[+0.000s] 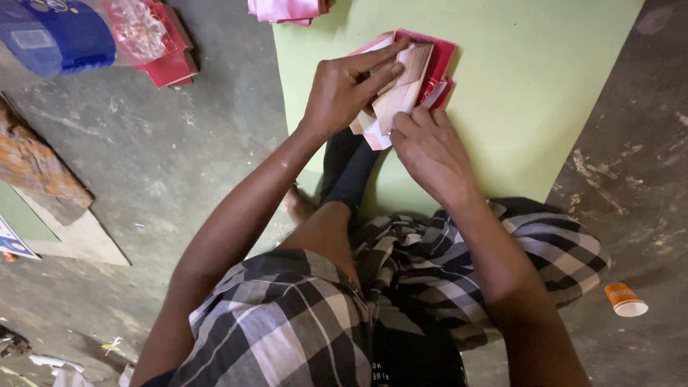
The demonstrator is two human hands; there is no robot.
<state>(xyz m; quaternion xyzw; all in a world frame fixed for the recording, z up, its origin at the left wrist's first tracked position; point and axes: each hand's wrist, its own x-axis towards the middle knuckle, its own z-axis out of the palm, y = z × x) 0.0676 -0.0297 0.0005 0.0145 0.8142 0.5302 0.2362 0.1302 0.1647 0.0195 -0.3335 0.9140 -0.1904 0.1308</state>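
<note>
Your surroundings, itemised:

1. Floor (179,158): bare grey concrete, scuffed and stained, with pale scrape marks at 3 o'clock.
2. Green sheet (530,86): light green, flat on the floor, spreading from 12 to 2 o'clock.
3. Pink stack (287,8): at 12 o'clock, cut off by the top edge.
4. Clear plastic bag (132,29): at 10 o'clock, over red boxes (170,68), beside a blue package (50,36).
5. Board (79,240): pale, at 9 o'clock, partly under patterned cloth (32,165).
6. Small cup (625,299): orange and white, on its side at 4 o'clock.
7. Paper scraps (50,362): at 8 o'clock.
8. Light: soft, even, with faint shadows.
</note>
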